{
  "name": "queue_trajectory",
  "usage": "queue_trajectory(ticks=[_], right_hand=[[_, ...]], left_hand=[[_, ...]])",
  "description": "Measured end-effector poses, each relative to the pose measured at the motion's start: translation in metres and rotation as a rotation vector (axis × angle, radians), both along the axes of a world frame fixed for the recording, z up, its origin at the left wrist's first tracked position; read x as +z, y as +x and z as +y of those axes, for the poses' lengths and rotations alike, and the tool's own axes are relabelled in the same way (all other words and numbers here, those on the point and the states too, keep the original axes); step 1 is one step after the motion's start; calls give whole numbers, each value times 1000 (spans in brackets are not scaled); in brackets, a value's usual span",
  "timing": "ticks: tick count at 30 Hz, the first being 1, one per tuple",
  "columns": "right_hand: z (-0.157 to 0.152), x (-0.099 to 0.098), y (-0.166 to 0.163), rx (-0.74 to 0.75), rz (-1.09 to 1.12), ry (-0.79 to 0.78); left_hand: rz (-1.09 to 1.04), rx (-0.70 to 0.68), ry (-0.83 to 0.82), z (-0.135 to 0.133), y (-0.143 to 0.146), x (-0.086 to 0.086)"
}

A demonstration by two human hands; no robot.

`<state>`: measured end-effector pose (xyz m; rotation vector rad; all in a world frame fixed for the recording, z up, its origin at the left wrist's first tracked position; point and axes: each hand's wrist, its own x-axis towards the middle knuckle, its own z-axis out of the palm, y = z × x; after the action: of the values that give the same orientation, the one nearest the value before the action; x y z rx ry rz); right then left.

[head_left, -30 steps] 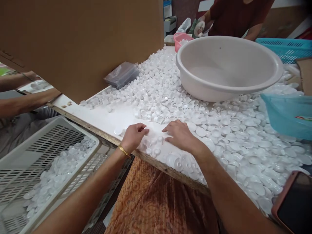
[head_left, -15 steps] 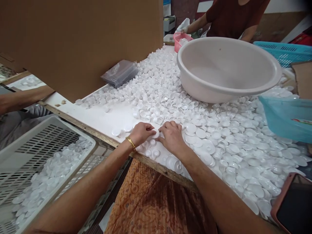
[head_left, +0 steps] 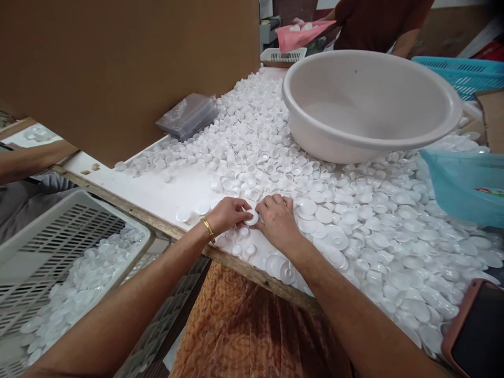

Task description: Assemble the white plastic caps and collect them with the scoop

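My left hand [head_left: 227, 214], with a gold bangle on its wrist, and my right hand [head_left: 279, 218] meet at the near edge of a white table [head_left: 165, 189]. Both pinch one small round white plastic cap [head_left: 251, 217] between their fingertips. A deep heap of white caps and discs [head_left: 354, 220] lies all around and to the right of my hands. A few loose caps [head_left: 246, 249] lie just below my fingers.
A large cream basin [head_left: 366, 105] sits on the heap at the back. A cardboard sheet [head_left: 126, 68] stands at left, a clear bag [head_left: 188, 116] beside it. A slotted white crate [head_left: 59, 262] holds caps at lower left. A teal tub [head_left: 464, 184], a phone [head_left: 478, 331], and other people's arms surround.
My hands have come together from apart and closed on one white cap. At the back, another person has lifted the pink container.
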<state>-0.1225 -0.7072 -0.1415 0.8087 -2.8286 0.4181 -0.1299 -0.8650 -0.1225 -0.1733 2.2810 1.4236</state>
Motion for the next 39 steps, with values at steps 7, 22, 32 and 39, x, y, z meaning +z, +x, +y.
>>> queue_trajectory(ticks=[7,22,32,39], right_hand=[[7,15,10,90,-13,-50],[-6,20,24,126,-75,130],[25,35,0,-183,32,-298],[51,31,-25,-374,-40,-460]], left_hand=[[-71,0,-26,2,-1,3],[-152,-181,-170,-1,-6,8],[262,25,-790,-33,15,26],[475,-403,-688,59,49,24]])
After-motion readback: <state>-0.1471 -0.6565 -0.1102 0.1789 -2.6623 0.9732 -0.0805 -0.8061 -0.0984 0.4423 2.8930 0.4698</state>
